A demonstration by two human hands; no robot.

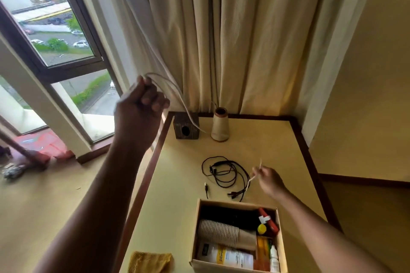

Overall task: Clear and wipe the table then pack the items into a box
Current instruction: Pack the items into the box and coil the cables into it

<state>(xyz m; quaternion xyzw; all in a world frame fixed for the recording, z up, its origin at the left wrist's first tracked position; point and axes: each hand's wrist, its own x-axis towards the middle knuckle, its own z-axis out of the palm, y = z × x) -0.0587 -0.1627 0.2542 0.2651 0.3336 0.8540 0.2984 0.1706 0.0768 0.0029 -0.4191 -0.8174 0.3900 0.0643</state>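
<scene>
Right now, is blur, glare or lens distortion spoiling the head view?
Head view: the raised left hand and the white cable it grips are motion-blurred; the window is washed out low on the left; wide-angle bending slants the curtain; the black cables and box are readable.

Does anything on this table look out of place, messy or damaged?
Nothing looks spilled or broken. The black cable lies in a loose tangle, plugs splayed, beyond the cardboard box. The yellow cloth sits crumpled at the near left edge of the table. The left hand and right hand hold a white cable above it.
</scene>
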